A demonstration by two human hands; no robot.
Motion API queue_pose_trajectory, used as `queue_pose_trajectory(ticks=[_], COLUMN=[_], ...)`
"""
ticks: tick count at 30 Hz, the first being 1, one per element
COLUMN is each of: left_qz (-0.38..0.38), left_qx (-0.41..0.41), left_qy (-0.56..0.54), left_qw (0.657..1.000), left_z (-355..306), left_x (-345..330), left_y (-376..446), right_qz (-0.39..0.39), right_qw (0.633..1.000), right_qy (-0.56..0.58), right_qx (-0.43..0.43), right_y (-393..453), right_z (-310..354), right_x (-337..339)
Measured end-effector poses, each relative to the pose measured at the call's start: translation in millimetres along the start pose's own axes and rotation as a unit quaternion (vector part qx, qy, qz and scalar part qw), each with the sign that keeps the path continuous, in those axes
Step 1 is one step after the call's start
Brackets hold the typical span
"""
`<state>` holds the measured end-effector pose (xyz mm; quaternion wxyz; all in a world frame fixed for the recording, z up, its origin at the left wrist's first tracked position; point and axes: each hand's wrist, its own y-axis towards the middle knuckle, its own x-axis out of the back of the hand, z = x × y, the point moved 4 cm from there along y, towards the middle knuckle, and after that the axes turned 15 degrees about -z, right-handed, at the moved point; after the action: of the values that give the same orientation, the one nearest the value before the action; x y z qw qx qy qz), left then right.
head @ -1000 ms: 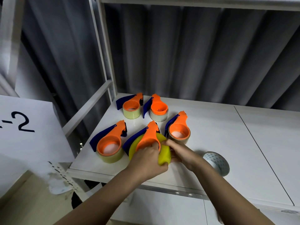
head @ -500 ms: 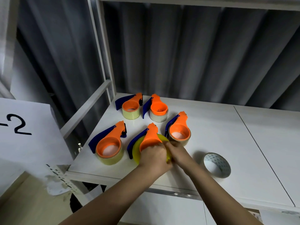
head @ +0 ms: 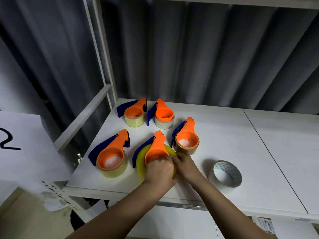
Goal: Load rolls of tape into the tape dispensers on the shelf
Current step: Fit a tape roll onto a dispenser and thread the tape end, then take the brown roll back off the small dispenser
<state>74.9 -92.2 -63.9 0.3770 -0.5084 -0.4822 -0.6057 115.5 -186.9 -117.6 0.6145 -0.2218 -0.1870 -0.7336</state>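
Five tape dispensers sit on the white shelf (head: 224, 135), each orange with a blue handle. Two stand in the far row: the far left dispenser (head: 133, 111) and the far right dispenser (head: 163, 112). Three stand in the near row: the near left dispenser (head: 110, 152), the middle dispenser (head: 156, 149) and the near right dispenser (head: 186, 137).

Six rolls of tape show in all. Five sit with the dispensers (the one in the middle, the yellow roll (head: 141, 163), looks larger than the rest). One loose roll (head: 226, 173) lies alone to the right.

Two hands are in view: one left hand (head: 159, 171) and one right hand (head: 185, 165).
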Motion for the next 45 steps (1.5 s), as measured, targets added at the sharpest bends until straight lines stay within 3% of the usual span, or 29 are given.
queue_pose_trajectory(ticks=[11, 15, 18, 23, 27, 33, 39, 43, 45], left_qz=[-0.01, -0.084, -0.15, -0.097, -0.001, 0.067, 0.077, -0.022, -0.018], left_qx=[-0.016, -0.021, -0.073, -0.135, -0.14, -0.11, -0.107, -0.025, 0.011], left_qy=[0.003, -0.029, -0.059, -0.057, -0.038, -0.049, -0.129, -0.273, -0.368], left_qw=[1.0, 0.996, 0.984, 0.984, 0.989, 0.991, 0.983, 0.961, 0.93], left_z=[8.2, 15.5, 13.8, -7.0, -24.1, -40.5, -44.6, -26.5, -21.2], left_x=[-0.1, 18.4, 30.4, 20.0, 8.1, -11.3, -18.4, -7.2, -2.4], left_y=[-0.3, 9.8, 35.0, 88.5, 105.8, 108.3, 110.3, 114.9, 113.9], right_qz=[0.025, -0.069, -0.164, -0.031, 0.009, 0.015, 0.013, 0.006, 0.006], right_qw=[0.998, 0.993, 0.964, 0.952, 0.932, 0.953, 0.959, 0.999, 0.997], right_qy=[-0.053, -0.086, -0.191, -0.303, -0.361, -0.302, -0.284, -0.034, 0.078], right_qx=[0.001, 0.029, 0.087, -0.026, -0.012, 0.001, 0.021, -0.005, -0.016], right_y=[-8.9, -3.3, 13.1, 37.9, 53.7, 59.9, 61.2, 60.7, 52.4], right_z=[14.9, 21.5, 22.5, 12.9, -2.3, -11.2, -10.0, -4.7, 4.0], right_x=[17.0, 47.4, 74.7, 84.2, 72.5, 71.5, 72.5, 83.0, 90.0])
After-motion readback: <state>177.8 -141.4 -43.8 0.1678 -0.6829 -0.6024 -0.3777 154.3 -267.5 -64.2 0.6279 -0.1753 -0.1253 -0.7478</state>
